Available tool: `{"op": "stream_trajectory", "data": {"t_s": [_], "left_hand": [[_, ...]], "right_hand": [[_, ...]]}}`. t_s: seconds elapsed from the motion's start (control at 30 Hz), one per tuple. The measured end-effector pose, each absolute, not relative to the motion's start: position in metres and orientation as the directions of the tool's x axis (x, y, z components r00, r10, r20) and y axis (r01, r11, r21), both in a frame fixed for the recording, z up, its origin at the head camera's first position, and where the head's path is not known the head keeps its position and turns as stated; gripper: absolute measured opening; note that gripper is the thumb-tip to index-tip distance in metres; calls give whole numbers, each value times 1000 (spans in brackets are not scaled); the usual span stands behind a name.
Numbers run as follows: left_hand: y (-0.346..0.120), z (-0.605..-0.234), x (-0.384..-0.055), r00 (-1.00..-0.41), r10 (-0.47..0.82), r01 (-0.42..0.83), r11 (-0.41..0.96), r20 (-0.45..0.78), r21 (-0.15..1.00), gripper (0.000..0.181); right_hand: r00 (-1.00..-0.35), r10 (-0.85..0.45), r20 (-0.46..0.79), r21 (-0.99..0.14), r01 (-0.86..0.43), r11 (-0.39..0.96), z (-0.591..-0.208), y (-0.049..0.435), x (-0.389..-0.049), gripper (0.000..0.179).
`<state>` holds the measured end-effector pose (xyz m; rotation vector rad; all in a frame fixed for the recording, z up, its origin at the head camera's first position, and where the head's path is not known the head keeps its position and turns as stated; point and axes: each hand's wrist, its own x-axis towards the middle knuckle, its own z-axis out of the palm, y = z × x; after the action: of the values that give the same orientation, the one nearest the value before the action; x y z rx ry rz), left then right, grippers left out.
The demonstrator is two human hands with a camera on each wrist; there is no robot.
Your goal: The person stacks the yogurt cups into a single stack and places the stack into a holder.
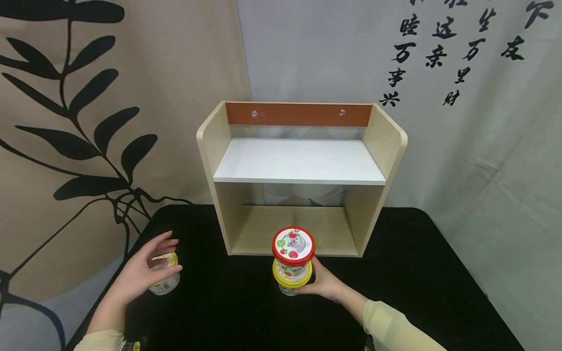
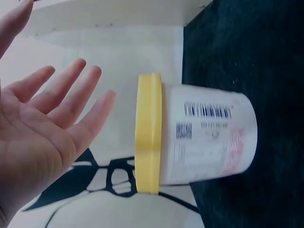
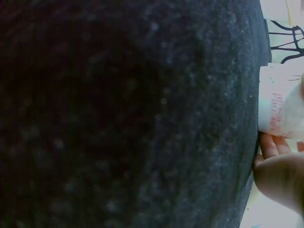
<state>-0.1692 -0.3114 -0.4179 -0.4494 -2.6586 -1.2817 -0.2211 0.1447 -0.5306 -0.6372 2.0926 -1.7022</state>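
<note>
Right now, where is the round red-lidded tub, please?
In the head view, the round red-lidded tub sits just right of centre, atop a round yellow-lidded tub gripped by the right hand.

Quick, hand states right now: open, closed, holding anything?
Left hand: open, beside a yellow-lidded tub.
Right hand: closed, holding the lower tub beneath a red-lidded tub.

Both forearms (image 1: 353,303) stretched forward, left fingers (image 2: 97,116) loosely spread, right fingers (image 3: 269,146) curved, apparently gripping, partly hidden.

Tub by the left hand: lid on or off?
On: the left wrist view shows the yellow lid capping the tub, no gap visible. Sealed tight: can't tell.
</note>
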Motion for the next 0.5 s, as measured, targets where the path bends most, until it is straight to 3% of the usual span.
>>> {"op": "stream_trajectory", "data": {"t_s": [0.5], "left_hand": [[-352,-425,-156,-968,19,208,618,250,758,81]], "right_hand": [[-801,-598,11,-980,-126,151,-524,149,-222,92]]}}
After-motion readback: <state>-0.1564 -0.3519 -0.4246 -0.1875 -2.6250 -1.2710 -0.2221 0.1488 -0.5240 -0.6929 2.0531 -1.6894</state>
